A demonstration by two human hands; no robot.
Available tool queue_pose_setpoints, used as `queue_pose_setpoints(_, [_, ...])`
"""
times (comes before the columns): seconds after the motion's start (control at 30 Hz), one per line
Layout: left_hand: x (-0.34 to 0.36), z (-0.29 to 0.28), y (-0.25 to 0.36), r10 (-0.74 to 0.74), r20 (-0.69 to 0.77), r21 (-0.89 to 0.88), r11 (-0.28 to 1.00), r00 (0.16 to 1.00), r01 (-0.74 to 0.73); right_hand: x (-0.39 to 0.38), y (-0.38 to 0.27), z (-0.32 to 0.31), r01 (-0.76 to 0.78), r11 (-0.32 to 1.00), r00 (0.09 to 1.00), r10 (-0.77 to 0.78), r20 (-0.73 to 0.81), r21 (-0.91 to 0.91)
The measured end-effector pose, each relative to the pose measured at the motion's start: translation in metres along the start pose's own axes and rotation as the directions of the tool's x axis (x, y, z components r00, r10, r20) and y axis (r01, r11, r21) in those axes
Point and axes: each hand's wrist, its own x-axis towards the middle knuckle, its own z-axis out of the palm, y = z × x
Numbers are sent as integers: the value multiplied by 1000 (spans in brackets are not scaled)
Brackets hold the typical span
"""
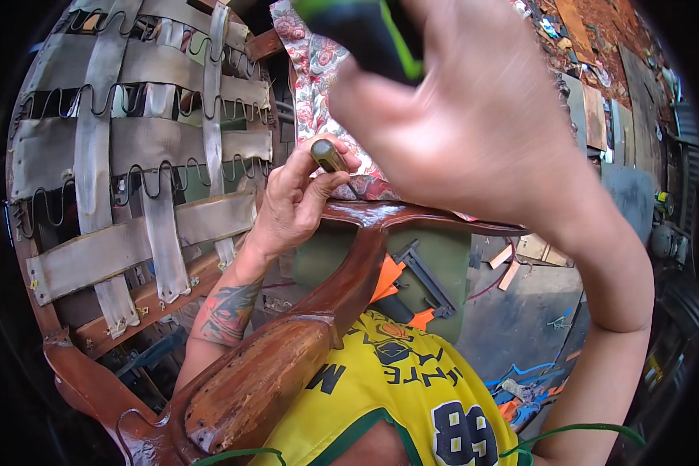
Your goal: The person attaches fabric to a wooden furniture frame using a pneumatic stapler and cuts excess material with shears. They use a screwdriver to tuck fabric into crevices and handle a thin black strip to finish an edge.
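My left hand [283,206] is closed around a screwdriver [328,154] with a dark, see-through handle. Its handle end faces up, and its tip is down by the floral fabric [312,78] along the carved brown wooden frame [380,213]. High on the right, my right hand [481,116] is raised and blurred by motion. It grips a black-and-green tool [380,39], cut off at the top edge, so its kind is hidden. A glossy wooden armrest [260,380] runs from the frame toward the lower left, beside my left forearm.
Grey webbing straps [124,248] with zigzag springs stretch over a wooden frame at left. An orange-and-black tool [427,283] lies below the frame on a green surface [454,252]. Wood scraps [509,272] and blue strips [532,377] lie at right.
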Motion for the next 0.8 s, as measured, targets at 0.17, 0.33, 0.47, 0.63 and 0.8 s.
queue_pose_setpoints(0.17, [5,-1,-3,-86,9,-88,992,996,86,3,9,-7,-57,998,982,56,180,0])
queue_pose_setpoints(0.33, [-3,-2,-8,-106,25,-178,978,994,109,-7,-6,12,-64,963,968,123,-217,261])
queue_pose_setpoints(0.47, [2,0,-9,-130,-10,-203,971,991,126,-6,9,-7,-269,963,942,256,219,32])
queue_pose_setpoints(0.63, [0,-3,-8,-293,35,-168,941,955,295,-13,-9,25,-170,984,964,179,197,-60])
queue_pose_setpoints(0.8, [4,-7,-4,-248,66,-314,914,966,256,-5,56,35,-423,905,892,408,193,47])
